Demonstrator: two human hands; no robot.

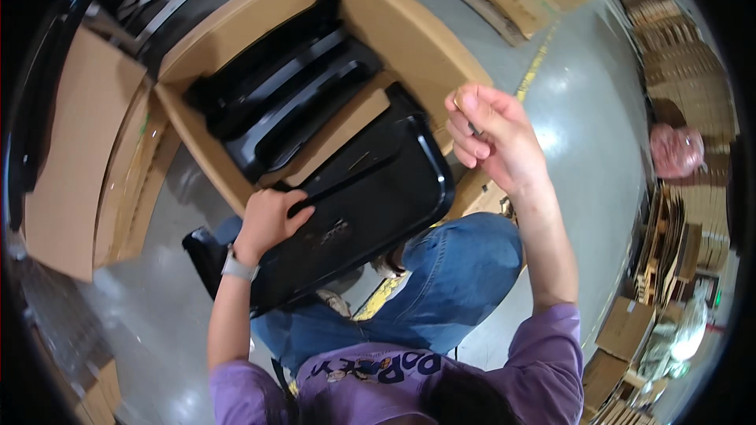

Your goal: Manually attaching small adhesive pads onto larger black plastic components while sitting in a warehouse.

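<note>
Hands at work over an open cardboard box (409,39) on a grey warehouse floor (583,134): the left hand (268,220) is curled over the near-left edge of a glossy black plastic panel (370,197), fingers wrapped on its rim, a pale wristwatch (239,267) on the wrist. That panel lies tilted across the person's blue-jeaned knees (457,267), its far end resting against the box's near wall. The right hand (492,134) is raised to the right of the panel, apart from it, fingers drawn together around something small and dark; what it pinches is too hidden to tell. Inside the box, farther left, 2 or more similar black moulded panels (283,86) lie stacked lengthwise, with a strip of brown card (346,130) between them and the held panel. Flattened cardboard sheets (87,157) lean at the left; more stacks of cardboard (685,47) line the far right. Purple sleeves (551,354) frame the near edge.
</note>
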